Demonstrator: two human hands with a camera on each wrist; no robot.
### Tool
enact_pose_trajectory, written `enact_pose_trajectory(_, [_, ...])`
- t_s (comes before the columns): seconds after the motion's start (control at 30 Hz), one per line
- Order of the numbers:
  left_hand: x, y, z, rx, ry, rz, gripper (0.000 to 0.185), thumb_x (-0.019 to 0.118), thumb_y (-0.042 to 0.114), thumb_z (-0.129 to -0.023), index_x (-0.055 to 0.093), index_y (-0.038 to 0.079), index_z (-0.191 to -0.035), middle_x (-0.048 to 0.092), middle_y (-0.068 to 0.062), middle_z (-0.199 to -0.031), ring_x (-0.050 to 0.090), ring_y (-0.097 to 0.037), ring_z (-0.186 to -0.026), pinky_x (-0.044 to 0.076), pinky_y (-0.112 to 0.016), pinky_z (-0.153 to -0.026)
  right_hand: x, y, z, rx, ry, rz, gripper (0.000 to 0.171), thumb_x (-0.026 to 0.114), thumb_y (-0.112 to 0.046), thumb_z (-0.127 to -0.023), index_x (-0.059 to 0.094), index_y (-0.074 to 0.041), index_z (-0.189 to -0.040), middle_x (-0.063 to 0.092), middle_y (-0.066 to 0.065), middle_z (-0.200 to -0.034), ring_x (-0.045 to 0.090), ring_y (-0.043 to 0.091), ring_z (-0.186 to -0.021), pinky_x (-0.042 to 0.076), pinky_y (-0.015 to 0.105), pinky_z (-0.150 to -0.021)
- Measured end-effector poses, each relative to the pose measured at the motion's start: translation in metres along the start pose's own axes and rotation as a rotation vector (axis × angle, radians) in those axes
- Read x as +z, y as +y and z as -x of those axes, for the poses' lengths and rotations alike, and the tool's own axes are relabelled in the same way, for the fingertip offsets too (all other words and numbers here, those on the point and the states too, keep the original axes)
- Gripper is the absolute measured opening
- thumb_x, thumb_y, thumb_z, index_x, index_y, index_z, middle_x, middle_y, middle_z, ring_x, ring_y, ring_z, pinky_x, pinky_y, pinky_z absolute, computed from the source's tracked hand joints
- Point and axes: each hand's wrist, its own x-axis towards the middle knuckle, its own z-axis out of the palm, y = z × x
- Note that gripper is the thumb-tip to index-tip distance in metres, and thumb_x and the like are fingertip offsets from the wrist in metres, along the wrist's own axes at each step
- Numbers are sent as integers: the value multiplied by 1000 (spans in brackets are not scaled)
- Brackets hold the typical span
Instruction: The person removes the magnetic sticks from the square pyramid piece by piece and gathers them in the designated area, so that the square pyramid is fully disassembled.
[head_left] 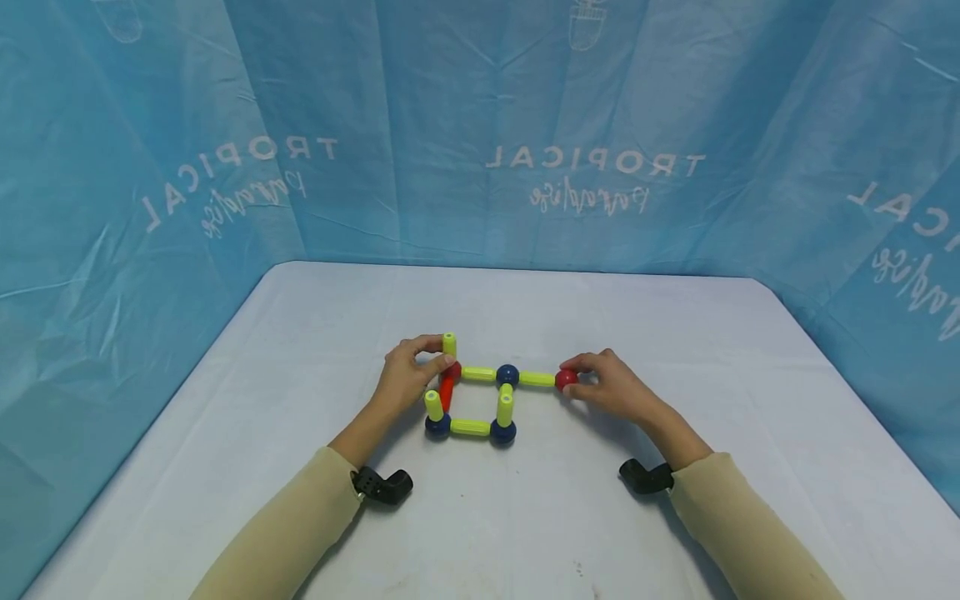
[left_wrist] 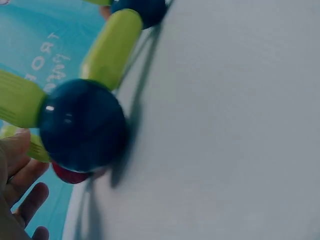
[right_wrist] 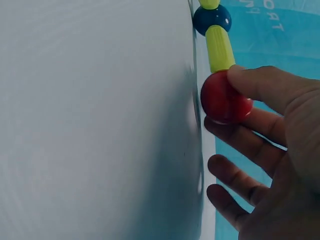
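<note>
Yellow-green magnetic rods, one red rod point(head_left: 446, 394) and balls form a square on the table. A red ball sits at its back-left corner, blue balls point(head_left: 502, 432) at the others; short rods point(head_left: 505, 411) stand upright on several corners. My left hand point(head_left: 403, 375) grips the back-left corner, thumb on the red ball point(head_left: 455, 373), index finger by the upright rod point(head_left: 449, 343). A rod point(head_left: 537, 379) extends right from the back-right blue ball point(head_left: 507, 375) to another red ball point(right_wrist: 225, 97), which my right hand point(head_left: 609, 387) pinches between thumb and fingers.
A white cloth point(head_left: 675, 333) covers the table. Blue printed curtains point(head_left: 480, 125) hang behind it and at both sides. Black wrist cameras point(head_left: 384, 486) are strapped beside the beige sleeves point(head_left: 288, 521).
</note>
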Motion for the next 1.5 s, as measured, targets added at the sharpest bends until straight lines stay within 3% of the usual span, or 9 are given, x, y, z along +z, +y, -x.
enact_pose_trajectory(0.13, [-8, 10, 3, 76, 77, 71, 38, 63, 31, -90, 59, 17, -125, 62, -5, -120, 49, -23, -118, 37, -50, -101, 1, 0, 0, 3, -2, 24, 39, 71, -26, -83, 64, -13, -119, 61, 7, -111, 46, 22, -99, 39, 30, -76])
enact_pose_trajectory(0.27, [-12, 38, 8, 206, 136, 119, 35, 62, 29, -91, 60, 16, -123, 63, -2, -120, 50, -20, -115, 41, -47, -97, 3, -1, -1, 4, -2, 25, 40, 70, -26, -83, 64, -13, -120, 60, 7, -112, 46, 22, -99, 38, 30, -75])
enact_pose_trajectory(0.4, [-5, 71, 14, 303, 92, 152, 32, 61, 25, -92, 61, 16, -123, 62, -2, -121, 49, -20, -116, 38, -46, -100, 5, -2, -2, -11, -4, 12, 40, 71, -26, -83, 63, -12, -120, 61, 7, -113, 46, 22, -99, 38, 29, -75])
enact_pose_trajectory(0.57, [17, 91, 11, 248, -23, 128, 33, 61, 25, -92, 60, 19, -125, 61, -1, -122, 47, -18, -121, 36, -46, -105, 10, -8, -3, -27, -7, 14, 40, 72, -26, -82, 65, -13, -119, 62, 4, -111, 46, 21, -99, 39, 29, -75])
enact_pose_trajectory(0.73, [34, 88, 3, 115, -125, 85, 33, 60, 27, -93, 60, 20, -125, 61, 0, -124, 46, -20, -124, 38, -46, -104, 14, -13, -4, -51, -9, 30, 39, 72, -27, -82, 65, -14, -118, 64, 2, -110, 46, 20, -98, 39, 29, -75])
enact_pose_trajectory(0.9, [46, 76, -4, 44, -214, -35, 33, 62, 28, -91, 62, 20, -123, 63, 1, -125, 46, -22, -125, 41, -44, -101, 15, -18, -4, -78, 4, 34, 38, 72, -26, -82, 66, -14, -117, 65, 2, -109, 46, 20, -96, 39, 29, -74])
enact_pose_trajectory(1.17, [59, 62, -10, 91, -305, -355, 31, 69, 26, -86, 68, 16, -115, 71, 1, -109, 53, -21, -110, 30, -46, -103, 20, -22, -5, -91, 13, 42, 37, 73, -27, -81, 66, -14, -115, 63, 1, -105, 47, 19, -94, 39, 29, -72])
enact_pose_trajectory(1.3, [59, 59, -12, 108, -338, -410, 31, 70, 24, -84, 69, 15, -114, 72, 0, -108, 56, -21, -108, 32, -46, -100, 22, -24, -6, -98, 23, 50, 37, 73, -27, -81, 66, -14, -115, 64, 1, -105, 47, 19, -94, 39, 29, -71])
enact_pose_trajectory(1.5, [59, 53, -11, 94, -350, -392, 30, 71, 24, -83, 70, 17, -113, 71, 1, -110, 56, -22, -113, 32, -47, -100, 25, -28, -9, -111, 23, 50, 38, 74, -27, -81, 66, -13, -115, 64, 1, -106, 47, 19, -94, 40, 28, -72])
